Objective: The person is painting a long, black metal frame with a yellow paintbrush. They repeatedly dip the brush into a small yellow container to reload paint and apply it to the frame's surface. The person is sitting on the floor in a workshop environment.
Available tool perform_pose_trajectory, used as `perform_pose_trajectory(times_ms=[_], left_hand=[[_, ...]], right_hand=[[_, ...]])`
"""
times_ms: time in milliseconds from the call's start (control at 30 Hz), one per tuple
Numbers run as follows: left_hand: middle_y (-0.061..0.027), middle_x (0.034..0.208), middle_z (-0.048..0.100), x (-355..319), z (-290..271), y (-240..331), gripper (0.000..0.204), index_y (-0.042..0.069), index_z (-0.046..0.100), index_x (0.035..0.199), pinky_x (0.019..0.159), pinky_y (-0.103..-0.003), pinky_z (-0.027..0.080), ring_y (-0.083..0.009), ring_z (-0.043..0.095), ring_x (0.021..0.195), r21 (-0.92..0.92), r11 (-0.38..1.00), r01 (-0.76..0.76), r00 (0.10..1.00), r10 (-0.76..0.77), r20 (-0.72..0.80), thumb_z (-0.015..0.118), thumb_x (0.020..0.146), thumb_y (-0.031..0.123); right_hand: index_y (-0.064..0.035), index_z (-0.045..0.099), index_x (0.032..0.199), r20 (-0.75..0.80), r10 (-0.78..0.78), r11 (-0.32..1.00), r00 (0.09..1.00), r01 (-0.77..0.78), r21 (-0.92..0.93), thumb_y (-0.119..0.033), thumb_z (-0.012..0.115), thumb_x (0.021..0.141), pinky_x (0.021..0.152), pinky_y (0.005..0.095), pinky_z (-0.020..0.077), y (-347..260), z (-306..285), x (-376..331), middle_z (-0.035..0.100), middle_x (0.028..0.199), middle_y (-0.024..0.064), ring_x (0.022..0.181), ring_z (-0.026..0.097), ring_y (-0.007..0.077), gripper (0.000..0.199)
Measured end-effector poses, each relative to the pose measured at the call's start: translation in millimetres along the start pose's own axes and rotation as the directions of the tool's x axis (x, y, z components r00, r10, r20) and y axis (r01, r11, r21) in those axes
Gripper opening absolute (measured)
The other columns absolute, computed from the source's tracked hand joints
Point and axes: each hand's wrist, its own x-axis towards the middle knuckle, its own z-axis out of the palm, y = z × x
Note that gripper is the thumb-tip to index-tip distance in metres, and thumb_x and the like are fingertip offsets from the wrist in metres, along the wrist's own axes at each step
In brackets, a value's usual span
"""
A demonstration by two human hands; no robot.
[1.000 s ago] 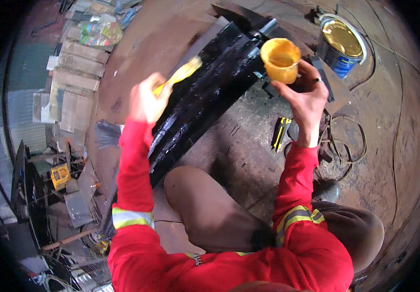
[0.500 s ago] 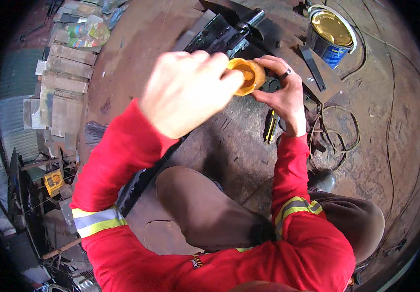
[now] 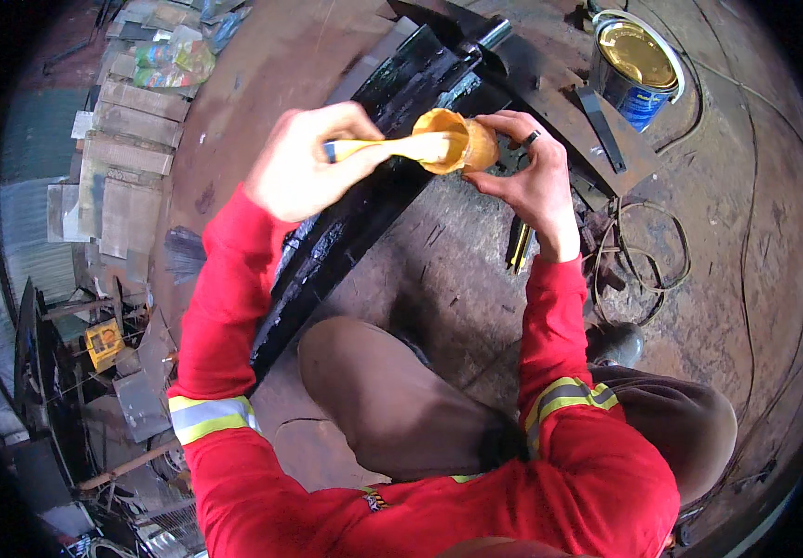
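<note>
My left hand [image 3: 301, 160] is closed round a paintbrush [image 3: 392, 148] with a yellow handle and a blue end; motion blurs it slightly. The brush's tip reaches into the mouth of an orange-yellow cup [image 3: 482, 145] with a ragged rim, tilted toward the left. Fingers and thumb of my right hand [image 3: 541, 177], a dark ring on one finger, grip the cup's base. Beneath both hands runs a long black, glossy steel beam [image 3: 350, 219], which looks wet in places. The inside bottom of the cup is hidden.
A blue bucket [image 3: 639, 102] with a gold lid stands at the far right, near a flat dark bar [image 3: 600, 128] on a brown plate. A yellow-black tool [image 3: 519, 246] and a looped cable [image 3: 653, 246] lie on the floor. Cardboard pieces [image 3: 127, 153] line the left.
My left hand has drawn back to the left and down, so the brush handle now shows. The cup has shifted slightly left with my right hand.
</note>
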Motion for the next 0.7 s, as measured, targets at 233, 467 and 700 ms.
perform_pose_trajectory(times_ms=[233,467,700], left_hand=[[0.0011,0.08,0.064,-33.9,22.3,-44.5,0.016,0.001,0.067,0.096,0.061,-0.019,0.039,-0.0037,0.054,0.069,-0.402,0.905,0.139,0.961,-0.221,-0.166,0.071,0.089,0.015],[0.0069,0.068,0.052,-44.2,43.0,-58.0,0.008,0.004,0.064,0.094,0.049,-0.02,0.025,0.0003,0.037,0.054,-0.522,0.839,0.155,0.942,-0.284,-0.177,0.067,0.092,0.011],[0.0028,0.076,0.059,-71.6,25.5,-70.4,0.019,0.005,0.065,0.099,0.052,-0.018,0.031,-0.0031,0.046,0.059,-0.82,0.562,0.107,0.928,-0.352,-0.121,0.074,0.083,0.012]], right_hand=[[-0.0043,0.068,0.108,-0.028,0.051,0.997,0.998,-0.053,-0.06,-0.005,0.085,0.054,0.091,0.0338,0.0507,3.0,1.0,-1.1,0.067,0.106,0.0104,0.099,0.066,0.0248,0.056],[-0.0028,0.068,0.109,-0.047,0.087,0.99,0.995,-0.092,-0.11,-0.008,0.087,0.056,0.09,0.0325,0.0511,6.0,7.5,-4.2,0.069,0.104,0.0099,0.097,0.067,0.0225,0.056],[-0.0026,0.068,0.109,-0.144,0.187,0.979,0.972,-0.197,-0.058,-0.01,0.088,0.057,0.088,0.033,0.0519,14.1,15.8,-4.2,0.069,0.103,0.0099,0.095,0.067,0.0215,0.057]])
